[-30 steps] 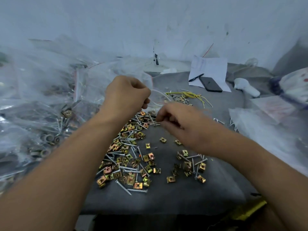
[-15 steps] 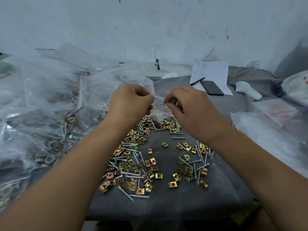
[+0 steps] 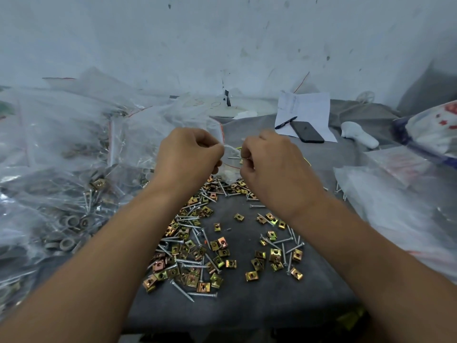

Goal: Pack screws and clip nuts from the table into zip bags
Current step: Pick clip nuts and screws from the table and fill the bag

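Note:
My left hand (image 3: 188, 157) pinches the rim of a small clear zip bag (image 3: 228, 167) that hangs between both hands above the table. My right hand (image 3: 274, 167) pinches a silver screw (image 3: 235, 158) whose tip points into the bag's mouth. Below lie gold clip nuts (image 3: 195, 256) mixed with loose screws (image 3: 184, 290) in a heap on the grey cloth (image 3: 247, 308). A smaller scatter of nuts and screws (image 3: 279, 256) lies to the right of it.
Filled clear bags (image 3: 64, 169) of hardware pile up at the left. More plastic bags (image 3: 395, 206) lie at the right. At the back are a paper sheet (image 3: 309, 107), a pen (image 3: 285, 122), a black phone (image 3: 306, 131) and a white object (image 3: 358, 137).
My right hand rose from the pile with a screw and came up to the bag held by my left hand. Both hands now sit higher and closer together.

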A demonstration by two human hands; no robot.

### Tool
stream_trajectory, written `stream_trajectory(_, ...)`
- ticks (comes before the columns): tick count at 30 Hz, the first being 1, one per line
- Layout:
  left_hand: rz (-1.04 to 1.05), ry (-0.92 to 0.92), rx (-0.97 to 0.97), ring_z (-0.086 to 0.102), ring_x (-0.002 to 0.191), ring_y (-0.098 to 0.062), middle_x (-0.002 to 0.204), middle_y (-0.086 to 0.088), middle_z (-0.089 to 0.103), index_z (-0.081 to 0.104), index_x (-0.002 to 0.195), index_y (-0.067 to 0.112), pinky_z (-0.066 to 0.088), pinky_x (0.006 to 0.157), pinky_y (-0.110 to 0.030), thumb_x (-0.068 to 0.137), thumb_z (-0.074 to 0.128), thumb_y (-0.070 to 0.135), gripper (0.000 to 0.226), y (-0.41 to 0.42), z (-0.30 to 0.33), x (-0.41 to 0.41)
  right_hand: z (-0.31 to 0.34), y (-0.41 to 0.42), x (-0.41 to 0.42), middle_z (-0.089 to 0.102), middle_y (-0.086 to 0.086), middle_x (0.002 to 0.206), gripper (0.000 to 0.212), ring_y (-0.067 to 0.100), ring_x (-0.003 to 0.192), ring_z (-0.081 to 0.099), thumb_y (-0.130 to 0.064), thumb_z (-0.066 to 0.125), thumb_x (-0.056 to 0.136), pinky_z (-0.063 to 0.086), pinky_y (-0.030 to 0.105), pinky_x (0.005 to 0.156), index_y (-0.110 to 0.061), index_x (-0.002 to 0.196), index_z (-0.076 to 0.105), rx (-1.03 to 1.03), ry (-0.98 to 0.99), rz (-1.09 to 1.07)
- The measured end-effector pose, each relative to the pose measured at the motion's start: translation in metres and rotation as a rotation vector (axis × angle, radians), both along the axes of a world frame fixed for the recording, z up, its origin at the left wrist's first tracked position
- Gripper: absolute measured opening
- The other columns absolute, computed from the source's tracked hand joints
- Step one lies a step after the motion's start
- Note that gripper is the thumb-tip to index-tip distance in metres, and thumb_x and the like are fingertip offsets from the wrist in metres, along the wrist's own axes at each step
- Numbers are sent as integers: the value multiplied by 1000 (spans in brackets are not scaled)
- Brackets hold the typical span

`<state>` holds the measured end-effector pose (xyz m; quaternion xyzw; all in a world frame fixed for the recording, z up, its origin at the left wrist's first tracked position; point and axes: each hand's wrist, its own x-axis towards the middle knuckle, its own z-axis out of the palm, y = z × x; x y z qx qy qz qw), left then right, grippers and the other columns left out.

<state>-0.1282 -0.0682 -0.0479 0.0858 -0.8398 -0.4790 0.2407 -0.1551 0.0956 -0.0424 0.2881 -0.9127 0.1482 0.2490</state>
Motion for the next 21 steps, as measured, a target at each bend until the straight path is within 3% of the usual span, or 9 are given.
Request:
stream_trajectory(3,-10,-5,-8,73,59,-9,67,2,76,78,82,18,62,63,-28,96,72,17,15,2,0,1,0,-3,1,60,7,102,15,28,90,61,-19,62,94,48,34,75,-14,106,69,4,11,96)
stream_trajectory(8,-27,-5,-22,73,61,-11,68,1,76,79,82,17,61,66,-29,95,73,19,15,3,1,1,-4,-6,-7,62,8,98,14,26,88,61,-13,67,93,49,35,76,-14,105,74,-71,-14,170)
stream_trajectory(14,-4,-6,36,72,59,-11,69,-3,77,79,85,15,62,67,-32,97,72,15,14,1,1,-2,1,2,-9,73,-1,100,16,11,89,68,-14,71,94,56,31,84,-15,109,75,-384,-25,241)
stream_trajectory(18,51,7,122,71,57,-13,67,-5,76,80,83,13,62,65,-33,95,73,12,14,-7,0,-6,8,35,-40,73,-6,85,10,10,80,73,-22,61,97,61,40,79,-23,99,71,-767,-82,138)
stream_trajectory(21,90,29,155,70,55,-11,66,-2,76,79,80,17,59,63,-30,94,73,14,16,-12,-1,-7,-7,73,-77,73,-5,79,14,15,77,73,-18,60,97,61,46,80,-27,90,69,-742,-175,-65)
